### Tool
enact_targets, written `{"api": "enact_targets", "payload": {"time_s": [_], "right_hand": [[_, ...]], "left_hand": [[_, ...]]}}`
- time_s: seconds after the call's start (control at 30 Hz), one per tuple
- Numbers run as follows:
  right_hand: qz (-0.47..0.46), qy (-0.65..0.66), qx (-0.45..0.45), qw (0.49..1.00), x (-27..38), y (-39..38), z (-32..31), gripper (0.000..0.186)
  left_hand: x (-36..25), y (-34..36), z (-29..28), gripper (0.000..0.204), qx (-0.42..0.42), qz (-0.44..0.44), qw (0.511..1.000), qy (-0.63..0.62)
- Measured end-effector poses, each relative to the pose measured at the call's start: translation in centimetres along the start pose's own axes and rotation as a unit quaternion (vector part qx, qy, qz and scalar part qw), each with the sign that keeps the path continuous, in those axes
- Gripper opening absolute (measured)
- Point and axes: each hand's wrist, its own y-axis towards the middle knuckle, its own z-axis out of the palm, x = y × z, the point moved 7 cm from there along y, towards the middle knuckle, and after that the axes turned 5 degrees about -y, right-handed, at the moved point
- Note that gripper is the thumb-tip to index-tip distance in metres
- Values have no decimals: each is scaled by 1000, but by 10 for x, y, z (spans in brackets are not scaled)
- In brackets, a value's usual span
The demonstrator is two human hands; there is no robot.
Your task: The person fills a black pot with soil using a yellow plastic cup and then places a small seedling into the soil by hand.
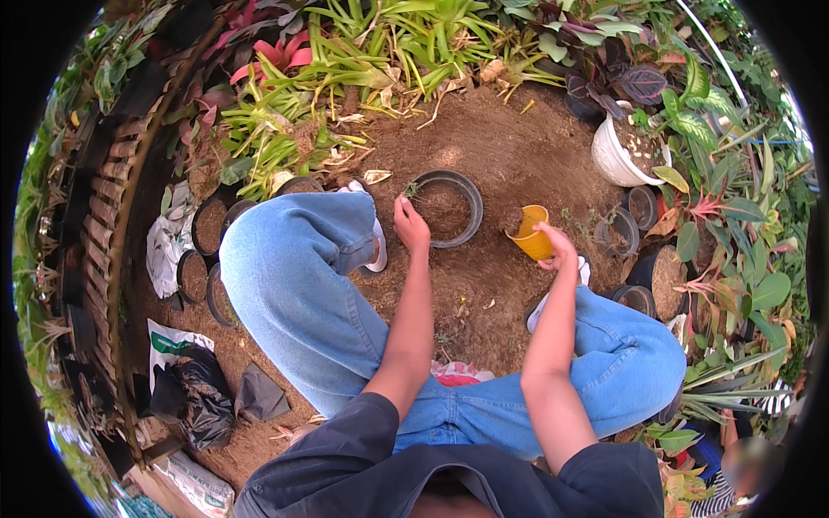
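My left hand [412, 226] is closed at the left rim of a round black pot [474, 216], pinching a small green seedling [412, 190] beside that rim. Brown soil [442, 211] fills the inside of the pot. To the right, my right hand [561, 247] grips a yellow cup [534, 236] from its right side. The cup is tilted with its mouth toward the pot, and dark soil [515, 221] shows at its opening. A gap of bare ground lies between cup and pot.
A white pot [606, 154] of soil stands at the far right, with small black pots [620, 231] nearer. Leafy green plants [406, 43] line the back. At left are soil-filled pots [210, 226], a black plastic bag [200, 393] and a slatted wooden rack [112, 190]. Another person [734, 457] is at lower right.
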Motion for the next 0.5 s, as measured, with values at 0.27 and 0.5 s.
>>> {"api": "enact_targets", "payload": {"time_s": [0.27,0.5], "right_hand": [[-111,-97,88,985,66,-65,12,83],[-124,-306,82,940,123,-131,51,96]], "left_hand": [[-6,-2,0,42,-8,-4,1000,0],[-2,0,0,43,-2,3,1000,-5]]}}
